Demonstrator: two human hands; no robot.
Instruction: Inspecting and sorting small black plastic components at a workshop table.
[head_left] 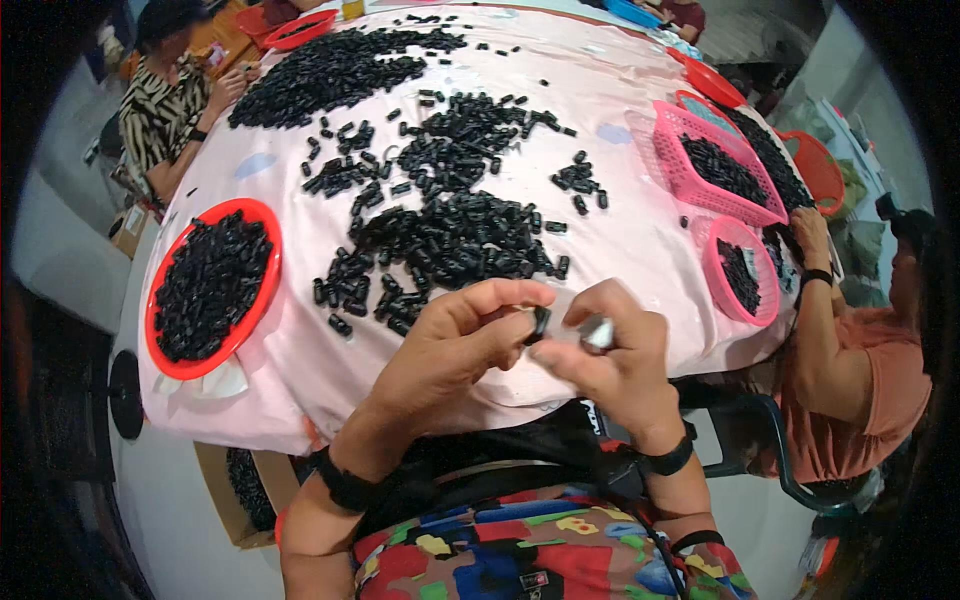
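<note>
Near the table's front edge, my left hand (470, 335) pinches a small black cylindrical part (538, 322) between thumb and fingertips. Just to its right, my right hand (620, 355) is closed, slightly blurred, around a small silvery-white object (597, 335) whose kind I cannot make out. A narrow gap lies between the two hands. Beyond them spreads a loose pile of black cylindrical parts (450, 240), lying on a pale pink tablecloth (620, 270).
A red basin (272, 285) of black parts stands at left, a larger heap (330, 75) at the far left. Pink baskets (712, 215) with black parts line the right side. A person (165, 100) sits far left, another (850, 370) at right. A cardboard box (275, 480) stands below the table.
</note>
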